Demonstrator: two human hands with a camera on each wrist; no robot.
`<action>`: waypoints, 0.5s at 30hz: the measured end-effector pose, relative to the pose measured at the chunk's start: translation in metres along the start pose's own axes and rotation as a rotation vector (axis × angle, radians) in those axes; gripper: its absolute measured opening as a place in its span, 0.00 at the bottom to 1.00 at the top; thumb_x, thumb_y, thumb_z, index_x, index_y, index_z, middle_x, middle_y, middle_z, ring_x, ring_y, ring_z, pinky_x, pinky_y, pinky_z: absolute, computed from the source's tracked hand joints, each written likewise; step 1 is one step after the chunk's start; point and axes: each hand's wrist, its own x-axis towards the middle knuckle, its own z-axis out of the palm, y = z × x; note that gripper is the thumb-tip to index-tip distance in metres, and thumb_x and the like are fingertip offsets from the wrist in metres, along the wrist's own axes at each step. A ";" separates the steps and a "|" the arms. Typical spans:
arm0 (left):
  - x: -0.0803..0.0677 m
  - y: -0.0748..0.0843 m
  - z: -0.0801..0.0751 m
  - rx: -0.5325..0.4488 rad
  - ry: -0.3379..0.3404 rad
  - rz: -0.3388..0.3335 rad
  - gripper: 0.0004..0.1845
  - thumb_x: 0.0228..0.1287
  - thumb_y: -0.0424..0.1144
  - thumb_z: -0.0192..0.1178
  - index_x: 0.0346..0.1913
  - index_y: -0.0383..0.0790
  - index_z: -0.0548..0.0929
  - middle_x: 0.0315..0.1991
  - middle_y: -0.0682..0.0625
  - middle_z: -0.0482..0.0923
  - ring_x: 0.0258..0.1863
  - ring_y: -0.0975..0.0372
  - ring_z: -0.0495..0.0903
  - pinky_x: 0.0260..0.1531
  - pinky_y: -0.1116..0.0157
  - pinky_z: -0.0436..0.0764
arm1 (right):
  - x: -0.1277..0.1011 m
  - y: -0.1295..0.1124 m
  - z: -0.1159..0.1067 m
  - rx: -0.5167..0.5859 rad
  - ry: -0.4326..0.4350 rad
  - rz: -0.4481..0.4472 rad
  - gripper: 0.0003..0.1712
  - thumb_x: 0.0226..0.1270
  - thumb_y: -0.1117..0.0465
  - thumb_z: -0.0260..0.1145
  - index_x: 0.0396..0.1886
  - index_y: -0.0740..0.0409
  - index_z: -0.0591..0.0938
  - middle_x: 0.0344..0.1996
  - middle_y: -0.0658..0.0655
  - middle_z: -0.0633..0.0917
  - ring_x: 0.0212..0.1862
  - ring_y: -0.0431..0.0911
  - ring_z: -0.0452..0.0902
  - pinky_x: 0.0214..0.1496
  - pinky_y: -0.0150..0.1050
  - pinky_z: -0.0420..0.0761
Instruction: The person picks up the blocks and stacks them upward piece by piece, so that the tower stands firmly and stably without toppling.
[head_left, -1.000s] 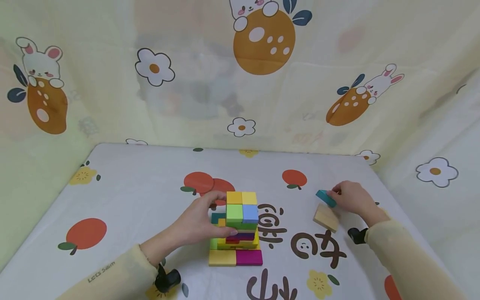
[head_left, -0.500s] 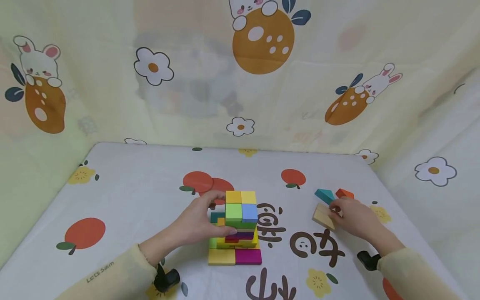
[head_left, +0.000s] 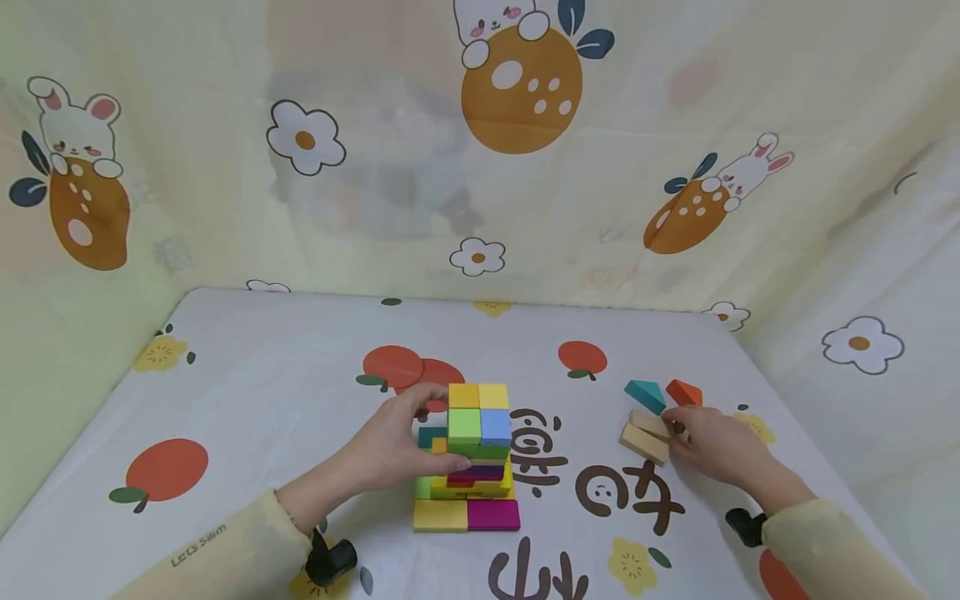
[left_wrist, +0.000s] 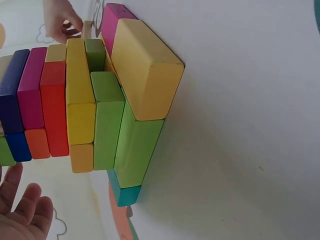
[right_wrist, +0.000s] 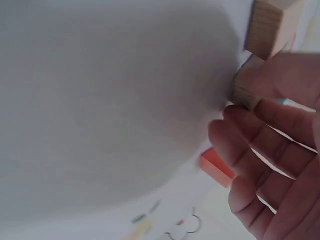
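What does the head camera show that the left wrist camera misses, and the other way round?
Only the head view shows the left hand against the stack's side, the right hand touching the plain wooden blocks, the teal block and orange block beside them, and the cartoon curtain. Only the left wrist view shows the stack's layers edge-on from close up, with a teal piece sticking out at the bottom. Both show the coloured stack and its big yellow block on the cloth.
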 end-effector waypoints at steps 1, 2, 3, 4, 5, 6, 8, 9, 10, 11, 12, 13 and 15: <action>0.000 0.000 0.000 0.000 -0.003 0.003 0.38 0.47 0.46 0.82 0.62 0.42 0.76 0.54 0.50 0.80 0.56 0.48 0.75 0.52 0.54 0.83 | 0.000 0.001 0.002 0.023 -0.006 0.012 0.19 0.61 0.65 0.72 0.51 0.68 0.84 0.38 0.59 0.88 0.37 0.48 0.81 0.43 0.50 0.89; 0.000 -0.001 0.000 0.000 -0.006 0.006 0.38 0.47 0.46 0.82 0.62 0.42 0.76 0.54 0.49 0.80 0.56 0.48 0.75 0.52 0.54 0.83 | 0.001 0.003 0.003 0.053 -0.011 0.026 0.19 0.61 0.65 0.72 0.51 0.69 0.84 0.37 0.58 0.88 0.37 0.48 0.80 0.43 0.49 0.88; 0.000 -0.001 0.001 -0.002 -0.008 0.009 0.38 0.47 0.46 0.82 0.62 0.41 0.76 0.55 0.49 0.80 0.56 0.48 0.75 0.52 0.53 0.83 | 0.001 0.006 0.005 0.081 -0.012 0.038 0.19 0.62 0.65 0.72 0.51 0.69 0.84 0.36 0.57 0.87 0.36 0.47 0.79 0.42 0.48 0.88; 0.000 -0.001 0.001 -0.003 -0.011 0.014 0.38 0.47 0.46 0.82 0.62 0.41 0.76 0.55 0.49 0.80 0.56 0.48 0.76 0.53 0.53 0.82 | 0.001 0.008 0.006 0.107 -0.012 0.049 0.19 0.62 0.64 0.72 0.51 0.70 0.84 0.35 0.57 0.87 0.36 0.47 0.79 0.42 0.46 0.88; 0.000 -0.001 0.001 -0.002 -0.013 0.016 0.38 0.48 0.46 0.82 0.62 0.41 0.76 0.55 0.49 0.80 0.56 0.48 0.75 0.53 0.53 0.82 | 0.001 0.010 0.007 0.129 -0.010 0.054 0.19 0.62 0.64 0.73 0.50 0.70 0.84 0.34 0.56 0.86 0.36 0.46 0.78 0.40 0.44 0.87; 0.000 -0.001 0.002 -0.001 -0.016 0.019 0.38 0.48 0.46 0.82 0.62 0.41 0.76 0.55 0.48 0.79 0.56 0.48 0.75 0.52 0.53 0.82 | 0.001 0.011 0.007 0.151 -0.009 0.053 0.19 0.61 0.63 0.73 0.50 0.70 0.84 0.33 0.55 0.86 0.36 0.46 0.77 0.39 0.41 0.86; 0.000 -0.001 0.002 0.003 -0.019 0.020 0.39 0.48 0.46 0.81 0.62 0.41 0.76 0.56 0.48 0.79 0.57 0.47 0.75 0.53 0.53 0.82 | 0.000 0.010 0.004 0.172 0.018 0.017 0.17 0.61 0.61 0.74 0.46 0.68 0.85 0.30 0.52 0.84 0.34 0.44 0.75 0.34 0.35 0.82; 0.000 -0.001 0.002 0.004 -0.018 0.021 0.39 0.48 0.46 0.81 0.62 0.41 0.76 0.56 0.48 0.79 0.57 0.47 0.76 0.53 0.53 0.82 | 0.000 0.007 0.000 0.181 0.041 -0.012 0.16 0.60 0.61 0.74 0.43 0.67 0.85 0.30 0.51 0.83 0.33 0.43 0.74 0.33 0.33 0.80; 0.000 -0.001 0.002 0.006 -0.016 0.024 0.39 0.48 0.46 0.81 0.63 0.41 0.76 0.56 0.48 0.79 0.57 0.47 0.76 0.53 0.53 0.82 | 0.000 0.000 -0.006 0.185 0.063 -0.039 0.14 0.60 0.61 0.74 0.42 0.65 0.85 0.29 0.50 0.83 0.33 0.42 0.74 0.32 0.31 0.78; 0.000 -0.001 0.002 0.008 -0.013 0.022 0.39 0.48 0.46 0.81 0.63 0.41 0.76 0.56 0.48 0.80 0.57 0.48 0.76 0.53 0.53 0.82 | 0.000 -0.008 -0.014 0.194 0.091 -0.073 0.13 0.60 0.61 0.75 0.41 0.64 0.85 0.29 0.49 0.82 0.32 0.41 0.74 0.31 0.31 0.76; 0.000 -0.001 0.001 0.006 -0.009 0.021 0.39 0.48 0.46 0.81 0.63 0.41 0.76 0.56 0.48 0.80 0.57 0.48 0.76 0.54 0.53 0.83 | 0.001 -0.018 -0.024 0.205 0.117 -0.110 0.12 0.60 0.60 0.75 0.40 0.62 0.84 0.29 0.49 0.83 0.32 0.40 0.74 0.30 0.30 0.76; -0.001 -0.001 0.001 0.003 -0.005 0.021 0.39 0.48 0.46 0.81 0.63 0.41 0.76 0.56 0.48 0.80 0.57 0.48 0.76 0.54 0.52 0.83 | 0.001 -0.031 -0.034 0.211 0.140 -0.141 0.12 0.60 0.60 0.74 0.40 0.61 0.84 0.30 0.49 0.83 0.33 0.40 0.75 0.31 0.30 0.76; -0.001 -0.001 0.000 -0.001 0.002 0.021 0.38 0.48 0.46 0.82 0.62 0.41 0.76 0.55 0.48 0.80 0.57 0.48 0.76 0.55 0.50 0.83 | 0.003 -0.060 -0.055 0.227 0.169 -0.203 0.11 0.61 0.60 0.74 0.41 0.59 0.84 0.32 0.48 0.84 0.35 0.41 0.77 0.32 0.31 0.77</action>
